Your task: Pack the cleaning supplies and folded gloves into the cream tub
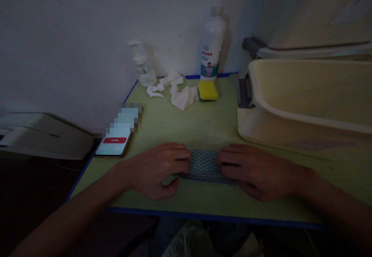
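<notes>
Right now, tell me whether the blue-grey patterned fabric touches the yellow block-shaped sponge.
Apart: the head view plainly shows green tabletop between the patterned fabric and the yellow sponge.

The table [192, 127] is green w/ a blue edge. A phone [114, 143] lies at the L side, its screen lit. Way back on the L stands a clear pump bottle [146, 77], w/ a white spray top [151, 90] lying just in front. Crumpled tissues [183, 97] lie btwn that & a yellow sponge [208, 90]. A tall white bottle [213, 36] stands right behind the sponge. A big cream bin [290, 133] sits on the R. Up front: a folded gray-blue cloth [203, 162], prob. touching the top.
</notes>
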`<state>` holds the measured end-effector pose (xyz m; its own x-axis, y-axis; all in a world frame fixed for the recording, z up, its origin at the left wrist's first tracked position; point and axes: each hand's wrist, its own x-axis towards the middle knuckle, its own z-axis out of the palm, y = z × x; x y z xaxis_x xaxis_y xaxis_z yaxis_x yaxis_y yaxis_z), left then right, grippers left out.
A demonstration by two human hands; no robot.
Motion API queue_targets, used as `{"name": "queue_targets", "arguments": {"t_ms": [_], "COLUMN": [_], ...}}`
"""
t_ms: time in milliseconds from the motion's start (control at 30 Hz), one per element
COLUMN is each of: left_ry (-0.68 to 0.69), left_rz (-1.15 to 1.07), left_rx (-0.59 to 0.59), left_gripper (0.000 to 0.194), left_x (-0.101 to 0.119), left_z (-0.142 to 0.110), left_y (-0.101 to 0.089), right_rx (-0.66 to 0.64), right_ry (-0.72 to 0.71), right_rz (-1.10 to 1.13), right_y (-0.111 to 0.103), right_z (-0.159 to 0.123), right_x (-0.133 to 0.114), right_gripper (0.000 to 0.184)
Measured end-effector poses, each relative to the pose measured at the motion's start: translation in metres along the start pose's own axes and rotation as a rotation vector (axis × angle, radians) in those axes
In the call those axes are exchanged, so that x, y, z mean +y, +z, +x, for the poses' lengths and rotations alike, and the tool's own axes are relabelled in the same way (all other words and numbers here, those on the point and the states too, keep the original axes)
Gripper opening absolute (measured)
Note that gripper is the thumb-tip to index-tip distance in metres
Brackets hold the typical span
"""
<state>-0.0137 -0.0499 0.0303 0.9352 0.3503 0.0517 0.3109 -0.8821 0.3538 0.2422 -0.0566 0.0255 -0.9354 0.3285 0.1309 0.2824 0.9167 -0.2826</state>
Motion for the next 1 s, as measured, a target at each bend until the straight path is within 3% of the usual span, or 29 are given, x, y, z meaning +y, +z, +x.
{"name": "queue_targets", "arguments": {"t_ms": [167,367,633,767,1000], "left_ry": [-0.058,-0.114,0.016,0.030,0.060], "left_rz": [-0.098,-0.217,-0.040,0.063,-0.158], "left_rx": [0.073,0.101,0.078,0.075,0.250], "left_gripper": [0.024,0.011,0.013,0.015,0.014], "left_x": [-0.009,-0.017,-0.021,-0.022,-0.020], "left_z": [0.007,0.010,0.009,0.008,0.006], "left_y": [0.010,0.016,0.020,0.024,0.020], "right_rx": [0.034,0.024,0.058,0.103,0.221], "right_ry": [0.108,0.210,0.078,0.006,-0.045], "right_rz": [0.169,0.125,-0.121,-0.234,-0.207], "right_y": [0.000,0.008,0.020,0.020,0.013], "right_z": [0.001,0.006,0.003,0.004,0.003], "right_x": [-0.001,0.001,0.006,0.007,0.006], "right_gripper": [0.019,0.023,0.017,0.023,0.036]}}
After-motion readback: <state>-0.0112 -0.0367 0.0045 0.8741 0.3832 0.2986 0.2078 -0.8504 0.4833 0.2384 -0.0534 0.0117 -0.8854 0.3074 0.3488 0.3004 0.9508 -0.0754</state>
